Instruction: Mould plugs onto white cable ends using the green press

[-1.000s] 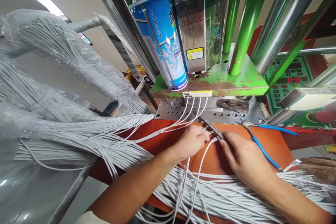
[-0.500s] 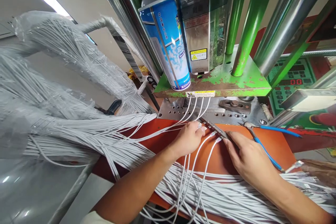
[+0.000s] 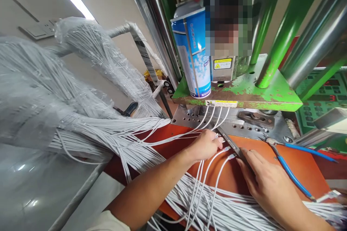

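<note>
From my remote feed: R hand [image 3: 267, 173] grips the near end of a metal bar [image 3: 230, 142], fingers closed round it. L hand [image 3: 207, 146], fingers curled, works at the bar's far side; can't tell if it has hold of a plug. Two white plugs [image 3: 228, 153] meet the bar btwn the hands. Beyond L hand, a blue-and-white spray can [image 3: 195, 65] w/ Chinese lettering stands on a green plate [image 3: 271, 97]; a yellow-topped warning label [image 3: 222, 63] w/ triangle sits behind, fine print too small to read. Blue-handled cutters [image 3: 291, 175] lie right of R hand.
</note>
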### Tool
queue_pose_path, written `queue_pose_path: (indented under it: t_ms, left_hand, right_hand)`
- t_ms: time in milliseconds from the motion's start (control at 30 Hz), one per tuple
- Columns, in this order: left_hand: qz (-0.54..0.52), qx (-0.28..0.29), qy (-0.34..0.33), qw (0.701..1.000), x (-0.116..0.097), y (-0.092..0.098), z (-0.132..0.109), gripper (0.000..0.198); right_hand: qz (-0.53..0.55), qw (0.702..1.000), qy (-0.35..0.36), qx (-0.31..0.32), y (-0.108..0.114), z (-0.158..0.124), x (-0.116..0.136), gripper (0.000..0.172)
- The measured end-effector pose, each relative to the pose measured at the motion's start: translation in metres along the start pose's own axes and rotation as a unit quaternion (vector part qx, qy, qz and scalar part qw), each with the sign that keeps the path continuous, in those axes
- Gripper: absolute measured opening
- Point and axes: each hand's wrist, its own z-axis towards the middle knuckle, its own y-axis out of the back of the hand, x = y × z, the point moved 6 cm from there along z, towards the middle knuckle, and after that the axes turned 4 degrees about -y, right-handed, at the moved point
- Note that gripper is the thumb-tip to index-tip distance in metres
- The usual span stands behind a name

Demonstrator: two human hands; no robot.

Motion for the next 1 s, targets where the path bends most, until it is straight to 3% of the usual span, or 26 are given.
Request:
queue_pose_path:
  t_ms: [100, 200, 267, 333, 400, 633, 1000]
  left_hand:
    - [-0.007, 0.051, 0.022, 0.998, -0.001, -0.004, -0.001, 0.031]
    - [-0.012, 0.09, 0.02, 0.996, -0.004, -0.005, -0.006, 0.035]
    - [0.07, 0.025, -0.032, 0.997, -0.011, 0.006, -0.008, 0.039]
    - [0.177, -0.069, -0.09, 0.978, -0.02, 0.02, -0.012, 0.039]
    - [0.238, -0.115, -0.114, 0.958, -0.024, 0.028, -0.015, 0.034]
    - [0.138, 0.032, -0.021, 0.99, -0.003, 0.023, -0.006, 0.032]
    - [0.125, 0.034, -0.009, 0.991, -0.006, 0.023, 0.001, 0.034]
  right_hand:
    - [0.058, 0.998, -0.011, 0.029, -0.004, 0.0, -0.006, 0.023]
    - [0.084, 0.995, -0.044, 0.013, -0.003, 0.0, -0.013, 0.026]
    - [0.079, 0.994, -0.072, -0.004, -0.001, 0.0, -0.019, 0.027]
    - [0.076, 0.993, -0.09, -0.004, -0.002, 0.0, -0.023, 0.028]
    - [0.074, 0.993, -0.094, -0.002, -0.002, -0.001, -0.025, 0.027]
    - [0.066, 0.995, -0.067, -0.012, 0.0, -0.001, -0.02, 0.024]
    - [0.072, 0.997, 0.017, 0.019, 0.003, 0.001, 0.0, 0.022]
